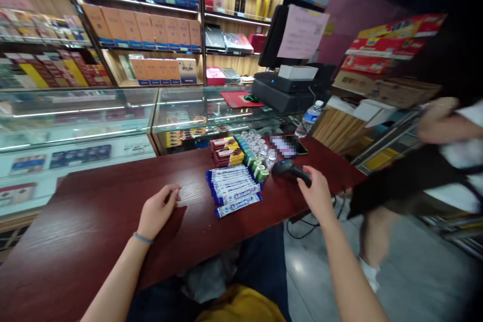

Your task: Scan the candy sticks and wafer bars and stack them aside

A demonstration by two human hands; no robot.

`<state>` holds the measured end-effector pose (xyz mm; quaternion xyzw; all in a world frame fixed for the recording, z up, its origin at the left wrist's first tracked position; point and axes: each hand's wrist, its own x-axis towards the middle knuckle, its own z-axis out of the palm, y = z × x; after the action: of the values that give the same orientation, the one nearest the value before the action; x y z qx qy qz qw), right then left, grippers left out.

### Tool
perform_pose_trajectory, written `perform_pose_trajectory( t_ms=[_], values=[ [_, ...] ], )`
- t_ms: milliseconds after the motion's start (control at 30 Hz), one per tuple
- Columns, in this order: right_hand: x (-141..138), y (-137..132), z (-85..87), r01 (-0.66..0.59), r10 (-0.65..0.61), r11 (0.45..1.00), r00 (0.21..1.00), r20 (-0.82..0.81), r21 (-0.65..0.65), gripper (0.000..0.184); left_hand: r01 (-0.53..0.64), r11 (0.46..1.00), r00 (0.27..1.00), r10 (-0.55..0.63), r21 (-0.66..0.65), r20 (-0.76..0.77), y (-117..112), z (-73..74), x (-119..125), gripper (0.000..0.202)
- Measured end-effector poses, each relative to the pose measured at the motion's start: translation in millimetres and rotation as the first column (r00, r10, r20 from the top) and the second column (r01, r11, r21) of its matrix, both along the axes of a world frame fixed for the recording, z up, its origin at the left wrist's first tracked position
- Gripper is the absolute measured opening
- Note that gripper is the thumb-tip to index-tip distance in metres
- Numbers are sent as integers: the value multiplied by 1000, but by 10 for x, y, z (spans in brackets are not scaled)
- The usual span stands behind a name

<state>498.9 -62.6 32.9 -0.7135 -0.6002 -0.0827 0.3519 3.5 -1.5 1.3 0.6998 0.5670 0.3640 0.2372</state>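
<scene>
My left hand [156,211] rests on the dark red counter [94,221], fingers loosely curled, holding nothing. My right hand [316,192] lies on the handle of a black barcode scanner [287,168] near the counter's right edge, fingers laid over it. Between my hands lies a row of blue-and-white wrapped bars [233,188]. Behind them stand red and yellow packs [225,151], small green boxes [257,167] and several small clear bottles [260,147]. A phone [289,146] lies beyond the scanner.
Another person [441,161] in white and black stands at the right. A cash register with monitor [287,85] and a water bottle [310,118] sit behind the counter. Glass display cases [113,121] and stocked shelves [143,25] fill the back.
</scene>
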Motion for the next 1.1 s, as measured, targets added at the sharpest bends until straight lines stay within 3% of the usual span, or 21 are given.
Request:
perform_pose_trajectory(
  t_ms=[33, 133, 200, 300, 367, 467, 567, 700, 767, 833, 900, 967, 1100],
  values=[
    [206, 45, 13, 13, -2, 994, 994, 107, -106, 47, -3, 1000, 999, 3, -4, 35, -4, 1, 10, 39],
    [589, 176, 39, -26, 75, 957, 984, 160, -289, 54, -10, 1000, 992, 13, -22, 127, -18, 11, 55, 42],
    [680, 254, 51, -50, 117, 925, 981, 158, -378, 52, 2, 1000, 989, 2, -25, 150, -29, 35, 96, 43],
    [711, 333, 80, -56, 145, 873, 978, 148, -485, 34, 43, 999, 991, -42, -5, 128, -75, 122, 190, 41],
    [722, 346, 103, -39, 135, 845, 981, 141, -534, 23, 72, 997, 990, -73, 20, 121, -145, 208, 290, 38],
    [724, 277, 148, 30, 72, 830, 984, 160, -558, 25, 108, 993, 982, -114, 47, 152, -326, 332, 505, 34],
    [608, 79, 252, 85, -14, 860, 990, 142, -503, 32, 155, 986, 961, -165, 61, 222, -565, 411, 774, 30],
    [34, -357, 503, 79, -108, 974, 986, -130, -210, 38, 198, 980, 870, -164, -25, 465, -883, 487, 1161, 32],
    [-434, -580, 605, 99, -114, 990, 983, -146, -104, 40, 238, 969, 807, -161, -64, 568, -1024, 536, 1335, 33],
    [-949, -752, 626, 14, -17, 999, 994, -109, -34, 38, 289, 954, 749, -177, -75, 639, -1149, 582, 1470, 39],
    [-1444, -855, 551, -161, 163, 986, 984, -66, 36, 30, 310, 948, 699, -180, -67, 693, -1254, 607, 1548, 48],
    [-1878, -913, 412, -341, 343, 937, 939, -17, 74, 31, 281, 958, 675, -154, -59, 722, -1335, 598, 1560, 53],
    [-2491, -1021, 219, -498, 504, 862, 860, -72, 89, 63, 74, 989, 663, 45, -126, 747, -1426, 538, 1413, 44]
  ],
)
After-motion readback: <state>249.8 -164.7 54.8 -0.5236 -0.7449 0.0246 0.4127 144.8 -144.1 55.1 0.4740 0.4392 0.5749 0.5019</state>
